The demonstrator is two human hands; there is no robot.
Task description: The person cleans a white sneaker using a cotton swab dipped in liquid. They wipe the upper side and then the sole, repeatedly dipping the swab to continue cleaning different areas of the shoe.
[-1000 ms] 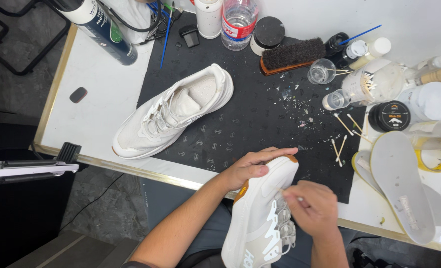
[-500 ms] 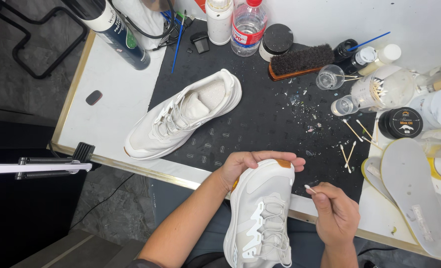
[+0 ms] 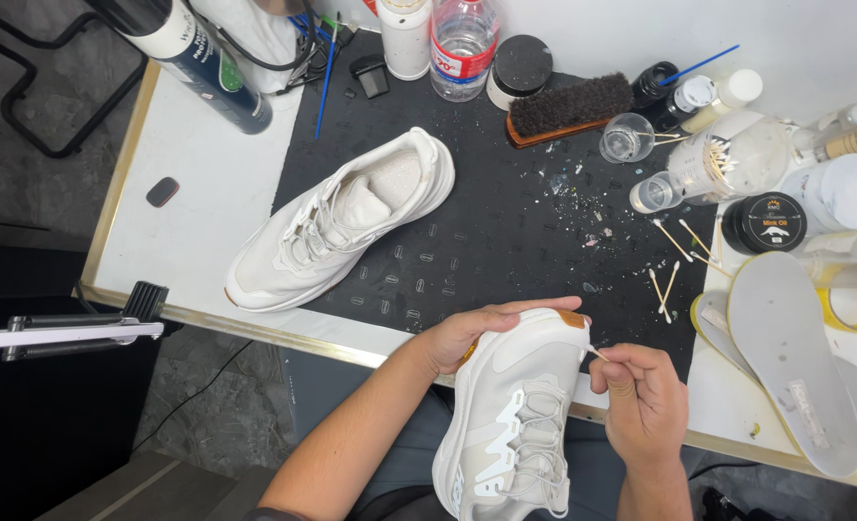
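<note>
Our left hand [image 3: 467,333] wraps tight around the shoe [image 3: 515,415] to keep it steady, while our right hand [image 3: 641,400] pinches a cotton swab [image 3: 597,353] against its toe.

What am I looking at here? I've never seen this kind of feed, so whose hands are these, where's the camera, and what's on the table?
There is no machine: a person works with two bare hands, filmed by one camera worn on their head, looking down.

The left hand grips the toe end of a white sneaker held at the table's near edge. The right hand pinches a thin cotton swab, its tip at the shoe's side.

On the black mat lies the second white sneaker, with loose swabs to its right. Along the back stand a brush, a water bottle, a spray can and small jars. At the right lie grey insoles and a black tin.
</note>
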